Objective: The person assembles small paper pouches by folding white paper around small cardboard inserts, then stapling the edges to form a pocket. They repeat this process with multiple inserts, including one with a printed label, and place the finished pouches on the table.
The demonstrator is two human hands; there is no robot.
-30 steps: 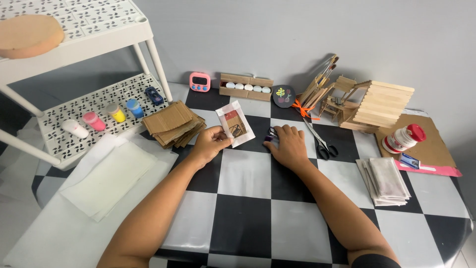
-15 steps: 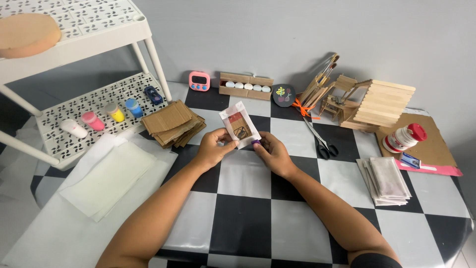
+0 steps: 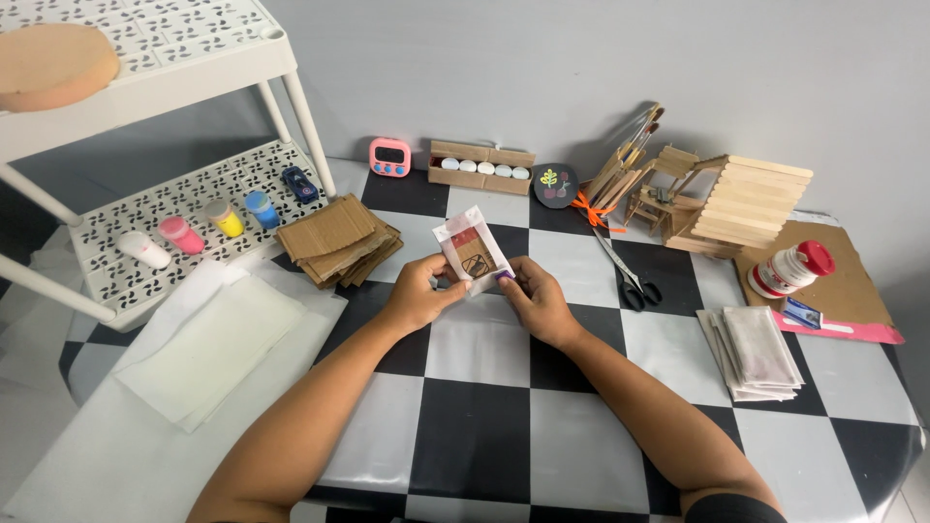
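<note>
Both hands meet above the middle of the checkered surface — black and white squares, glossy like oilcloth. The left hand and right hand are each pinched closed on one small packet, white paper or plastic with a red-brown panel, flat, rectangular, tilted and lifted just off the surface. Left hand grips its lower left edge, right hand its lower right corner.

Counted around them:
- One stack of brown cardboard squares, corrugated, loosely fanned, just left of the hands.
- One pair of scissors, dark handles, lying to the right.
- One pile of flat clear sleeves, far right.
- One white glue bottle with red cap, on its side on a brown board.
- One long cardboard tray holding five small white round lids, at the back.
- One pink timer beside it.
- One dark oval stone, painted with small plants.
- Wooden craft-stick models — stepped slats, pale wood, count of pieces unclear.
- One bundle of brushes tied with orange ribbon.

Left side: white perforated rack, two shelves. Lower shelf carries four small paint bottles — white, pink, yellow, blue — and one dark blue one further back. Top shelf holds one tan round disc. White sheets lie flat below.
</note>
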